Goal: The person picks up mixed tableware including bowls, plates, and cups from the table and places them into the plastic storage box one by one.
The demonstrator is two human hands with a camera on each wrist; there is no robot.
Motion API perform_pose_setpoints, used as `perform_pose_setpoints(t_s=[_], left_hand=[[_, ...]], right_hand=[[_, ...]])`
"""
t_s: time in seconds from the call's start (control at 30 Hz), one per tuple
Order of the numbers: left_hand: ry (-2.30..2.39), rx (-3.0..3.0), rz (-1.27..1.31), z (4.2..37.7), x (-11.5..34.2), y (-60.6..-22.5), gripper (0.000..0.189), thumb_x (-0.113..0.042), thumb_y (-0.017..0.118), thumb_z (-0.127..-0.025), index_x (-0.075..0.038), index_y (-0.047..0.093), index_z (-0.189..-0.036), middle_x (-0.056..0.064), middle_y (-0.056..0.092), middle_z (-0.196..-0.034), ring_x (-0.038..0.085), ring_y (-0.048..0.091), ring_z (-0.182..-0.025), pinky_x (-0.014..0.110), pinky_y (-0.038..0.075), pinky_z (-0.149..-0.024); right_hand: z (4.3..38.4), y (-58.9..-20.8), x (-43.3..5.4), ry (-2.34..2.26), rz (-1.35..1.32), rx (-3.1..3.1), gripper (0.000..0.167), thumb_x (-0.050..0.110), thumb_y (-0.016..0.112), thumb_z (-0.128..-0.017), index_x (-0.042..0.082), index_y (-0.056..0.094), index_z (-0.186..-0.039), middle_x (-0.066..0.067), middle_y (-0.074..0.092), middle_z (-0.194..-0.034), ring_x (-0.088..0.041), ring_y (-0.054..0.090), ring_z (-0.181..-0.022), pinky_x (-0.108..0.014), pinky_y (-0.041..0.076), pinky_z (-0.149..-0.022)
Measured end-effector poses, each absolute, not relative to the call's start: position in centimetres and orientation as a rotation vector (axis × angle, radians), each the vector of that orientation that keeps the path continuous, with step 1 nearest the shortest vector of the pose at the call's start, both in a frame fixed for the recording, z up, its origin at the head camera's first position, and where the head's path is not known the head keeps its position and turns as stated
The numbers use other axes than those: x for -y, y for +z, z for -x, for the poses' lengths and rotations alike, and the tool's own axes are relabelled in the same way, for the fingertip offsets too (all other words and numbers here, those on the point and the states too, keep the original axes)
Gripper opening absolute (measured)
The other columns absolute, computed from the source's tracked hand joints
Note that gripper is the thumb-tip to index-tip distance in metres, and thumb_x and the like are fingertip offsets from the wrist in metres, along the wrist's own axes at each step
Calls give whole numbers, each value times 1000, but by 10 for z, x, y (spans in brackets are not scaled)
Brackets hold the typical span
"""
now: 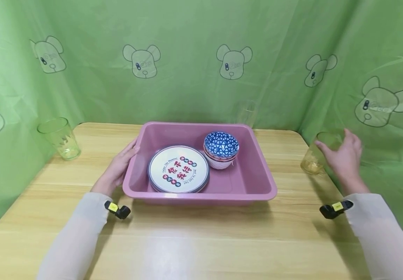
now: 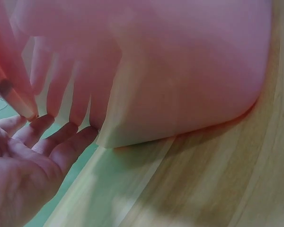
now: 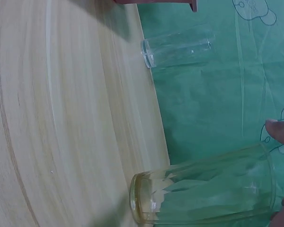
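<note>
In the head view, a pink plastic basin (image 1: 201, 196) holds a stack of white plates (image 1: 166, 171) with red lettering and stacked bowls (image 1: 221, 144), the top one blue-patterned. My left hand (image 1: 119, 165) is at the basin's left side. The left wrist view shows its fingertips (image 2: 87, 135) against the basin's outer wall (image 2: 189, 71). At the right table edge stands a yellowish drinking glass (image 1: 313, 161). My right hand (image 1: 348, 157) spreads around its upper part. In the right wrist view the thumb is apart from the glass (image 3: 208, 189); finger contact is partly cut off.
A greenish glass (image 1: 63, 142) stands at the table's left edge. Behind the basin's back right corner is a clear glass (image 1: 246, 112), seen also in the right wrist view. Green curtains (image 1: 187, 93) surround the wooden table (image 1: 201, 241) on three sides.
</note>
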State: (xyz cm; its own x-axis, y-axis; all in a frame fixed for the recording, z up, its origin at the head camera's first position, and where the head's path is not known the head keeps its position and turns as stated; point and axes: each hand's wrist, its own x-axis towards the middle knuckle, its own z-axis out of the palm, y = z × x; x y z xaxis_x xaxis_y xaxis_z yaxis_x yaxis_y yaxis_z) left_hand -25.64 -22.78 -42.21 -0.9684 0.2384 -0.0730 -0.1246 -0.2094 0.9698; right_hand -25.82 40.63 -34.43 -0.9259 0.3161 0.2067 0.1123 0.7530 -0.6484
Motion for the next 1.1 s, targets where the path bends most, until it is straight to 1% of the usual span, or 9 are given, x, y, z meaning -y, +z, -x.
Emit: perform_pose_setpoints(t_s=[0.1, 0.2, 0.43, 0.63, 0.73, 0.87, 1.1], left_hand=[[2274, -1810, -124, 256, 227, -422, 60, -36, 48, -103, -33, 21, -156, 10, 17, -162, 36, 30, -141, 45, 38, -109], [2280, -1811, -125, 255, 227, -421, 60, -36, 48, -103, -32, 21, -156, 10, 17, -162, 36, 30, -141, 44, 38, -108], [2290, -1791, -139, 254, 226, -423, 58, -34, 45, -104, -33, 20, -156, 7, 17, -162, 34, 29, -142, 48, 33, -112], [2298, -1788, -128, 254, 225, -422, 59, -35, 46, -104, -33, 19, -157, 9, 18, -162, 35, 29, -141, 48, 34, -111], [2302, -1779, -124, 254, 225, -422, 60, -34, 47, -104, -32, 19, -157, 10, 18, -161, 36, 30, -141, 48, 35, -111], [2309, -1771, -129, 254, 225, -422, 60, -35, 48, -103, -32, 21, -156, 10, 19, -161, 36, 31, -140, 49, 35, -110], [2308, -1777, -118, 255, 227, -423, 60, -37, 50, -102, -34, 22, -156, 10, 19, -161, 36, 31, -140, 49, 37, -109]], right_hand=[[260, -349, -410, 1008, 353, 2647, 111, 60, 62, -87, 8, -8, -156, -24, -12, -159, -48, -3, -143, -65, 3, -113], [263, -352, -413, 1071, 376, 2632, 114, 60, 63, -86, 8, -11, -155, -23, -11, -159, -48, -3, -143, -64, 4, -114], [268, -356, -417, 1173, 442, 2605, 116, 57, 66, -86, 7, -14, -154, -23, -11, -159, -46, -5, -144, -60, 2, -115], [271, -363, -420, 1328, 492, 2557, 118, 54, 69, -85, 11, -17, -154, -24, -5, -160, -44, -1, -145, -57, 5, -117], [271, -365, -421, 1372, 505, 2548, 118, 53, 69, -85, 11, -18, -154, -25, -2, -159, -45, 2, -144, -57, 8, -117], [272, -367, -422, 1388, 500, 2540, 116, 52, 69, -86, 11, -17, -154, -26, -1, -159, -45, 4, -144, -56, 9, -117], [274, -368, -423, 1422, 506, 2533, 118, 51, 70, -85, 12, -18, -153, -24, -2, -160, -43, 3, -145, -53, 8, -118]])
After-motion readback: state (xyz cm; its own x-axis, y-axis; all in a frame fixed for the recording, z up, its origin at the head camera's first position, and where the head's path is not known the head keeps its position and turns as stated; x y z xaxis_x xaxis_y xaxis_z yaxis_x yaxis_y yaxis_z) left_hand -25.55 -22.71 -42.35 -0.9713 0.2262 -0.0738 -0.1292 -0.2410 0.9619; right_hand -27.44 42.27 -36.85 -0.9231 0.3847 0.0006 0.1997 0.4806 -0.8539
